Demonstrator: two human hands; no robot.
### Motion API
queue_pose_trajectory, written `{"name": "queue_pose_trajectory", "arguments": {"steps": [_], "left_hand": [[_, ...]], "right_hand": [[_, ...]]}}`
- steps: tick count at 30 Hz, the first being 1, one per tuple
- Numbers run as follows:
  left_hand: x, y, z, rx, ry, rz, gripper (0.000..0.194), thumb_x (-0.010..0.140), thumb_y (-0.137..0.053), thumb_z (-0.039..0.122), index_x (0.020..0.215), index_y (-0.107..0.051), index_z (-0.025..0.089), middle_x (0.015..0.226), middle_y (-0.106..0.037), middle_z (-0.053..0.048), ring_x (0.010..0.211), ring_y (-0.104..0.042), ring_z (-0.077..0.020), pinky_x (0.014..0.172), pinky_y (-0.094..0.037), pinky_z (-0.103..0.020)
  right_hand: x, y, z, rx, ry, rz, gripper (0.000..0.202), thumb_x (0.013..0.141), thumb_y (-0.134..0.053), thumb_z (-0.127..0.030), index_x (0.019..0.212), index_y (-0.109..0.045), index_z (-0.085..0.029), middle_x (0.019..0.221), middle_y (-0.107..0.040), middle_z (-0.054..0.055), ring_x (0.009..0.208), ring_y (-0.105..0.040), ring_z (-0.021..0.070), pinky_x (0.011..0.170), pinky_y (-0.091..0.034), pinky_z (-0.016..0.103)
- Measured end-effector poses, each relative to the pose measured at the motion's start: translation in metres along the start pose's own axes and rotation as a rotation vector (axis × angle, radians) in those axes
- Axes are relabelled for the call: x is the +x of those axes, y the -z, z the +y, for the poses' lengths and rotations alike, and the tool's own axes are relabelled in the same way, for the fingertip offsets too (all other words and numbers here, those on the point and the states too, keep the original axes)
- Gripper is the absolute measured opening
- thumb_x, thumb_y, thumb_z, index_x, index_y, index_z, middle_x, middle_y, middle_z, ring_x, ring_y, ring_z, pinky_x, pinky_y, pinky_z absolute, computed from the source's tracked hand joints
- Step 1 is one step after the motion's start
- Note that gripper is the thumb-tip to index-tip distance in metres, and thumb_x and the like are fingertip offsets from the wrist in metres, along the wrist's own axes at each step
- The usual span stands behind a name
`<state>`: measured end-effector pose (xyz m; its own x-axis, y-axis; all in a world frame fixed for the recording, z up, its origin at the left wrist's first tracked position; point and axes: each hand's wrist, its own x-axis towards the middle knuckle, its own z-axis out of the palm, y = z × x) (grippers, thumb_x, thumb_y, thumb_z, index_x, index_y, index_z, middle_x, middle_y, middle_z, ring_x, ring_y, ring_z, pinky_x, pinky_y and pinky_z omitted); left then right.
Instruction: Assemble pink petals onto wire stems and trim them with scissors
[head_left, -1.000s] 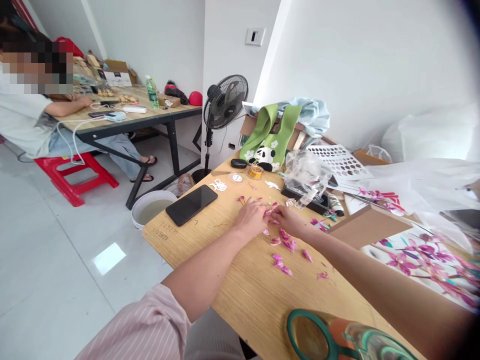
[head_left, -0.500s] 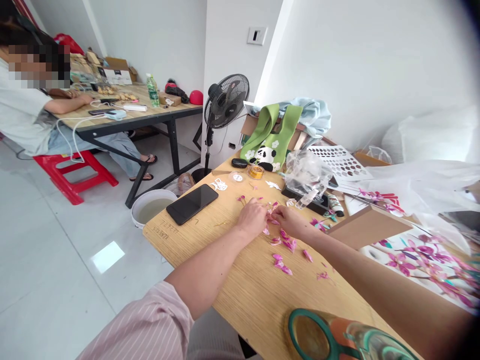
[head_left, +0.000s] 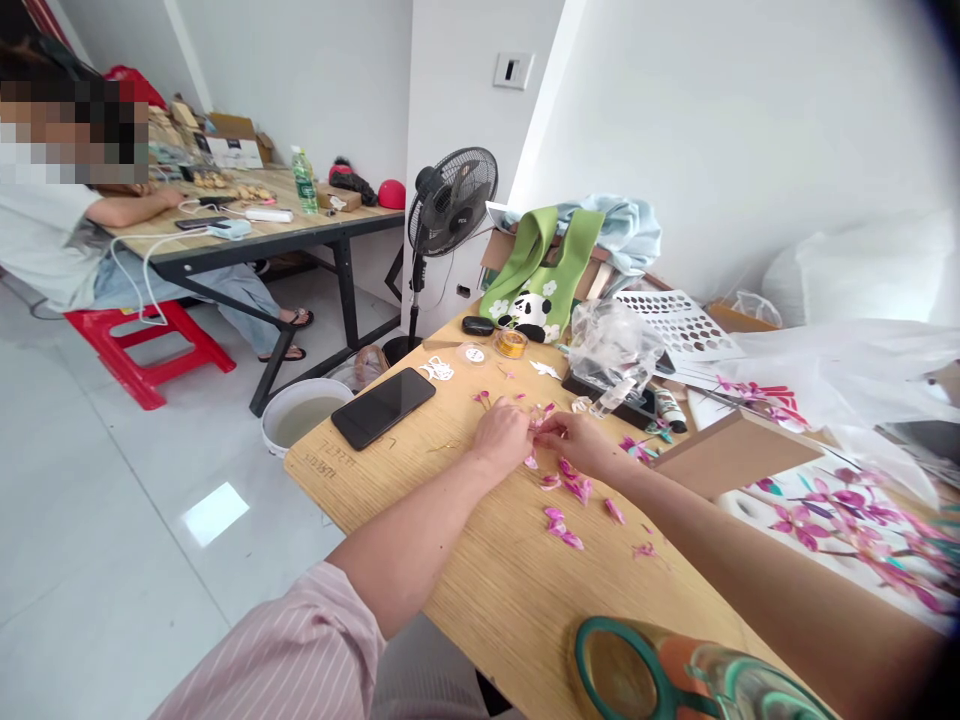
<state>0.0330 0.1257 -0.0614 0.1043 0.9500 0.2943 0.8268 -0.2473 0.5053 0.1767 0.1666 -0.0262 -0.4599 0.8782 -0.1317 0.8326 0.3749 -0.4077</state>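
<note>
Above the wooden table (head_left: 480,540), my left hand (head_left: 504,438) is closed, its fingertips pinched around something small that they hide. Touching or nearly touching it, my right hand (head_left: 574,440) is closed too, thumb and fingers together at a small pink flower piece. What exactly each hand grips is too small to tell. Pink petals (head_left: 576,484) lie just below the hands, with more petals (head_left: 562,528) nearer me. A pink bud (head_left: 481,398) rests behind my left hand. Left of the hands lies a black phone (head_left: 383,408).
Toward the back are a green panda bag (head_left: 532,300), an orange tape roll (head_left: 511,344) and a black tray (head_left: 611,398) with plastic. A cardboard piece (head_left: 739,455) lies right; a green-handled glass jug (head_left: 675,670) stands near me. A person sits at another table (head_left: 277,225).
My right hand's fingers have shifted slightly at the small flower piece. My left hand has stayed almost in place. The seated person's head has moved a little.
</note>
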Motion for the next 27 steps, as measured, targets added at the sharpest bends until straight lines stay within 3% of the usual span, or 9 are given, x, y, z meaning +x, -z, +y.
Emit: {"name": "queue_pose_trajectory", "arguments": {"steps": [14, 27], "left_hand": [[-0.001, 0.001, 0.001, 0.026, 0.030, -0.016, 0.018, 0.082, -0.054, 0.020, 0.081, -0.071, 0.014, 0.082, -0.069, -0.010, 0.094, -0.056, -0.0234, 0.085, -0.045, -0.033], [-0.002, 0.002, 0.001, 0.037, 0.031, -0.043, 0.019, 0.080, -0.052, 0.013, 0.081, -0.071, 0.014, 0.083, -0.069, -0.012, 0.097, -0.054, -0.0236, 0.087, -0.045, -0.033]], "right_hand": [[-0.005, 0.011, 0.012, 0.042, 0.079, 0.022, 0.012, 0.074, -0.053, -0.017, 0.070, -0.065, -0.017, 0.063, -0.060, 0.000, 0.057, -0.051, 0.0120, 0.054, -0.036, 0.022], [-0.011, 0.022, 0.016, 0.179, 0.023, 0.155, 0.013, 0.072, -0.058, -0.028, 0.069, -0.064, -0.017, 0.068, -0.061, 0.002, 0.058, -0.052, 0.0142, 0.056, -0.039, 0.026]]}}
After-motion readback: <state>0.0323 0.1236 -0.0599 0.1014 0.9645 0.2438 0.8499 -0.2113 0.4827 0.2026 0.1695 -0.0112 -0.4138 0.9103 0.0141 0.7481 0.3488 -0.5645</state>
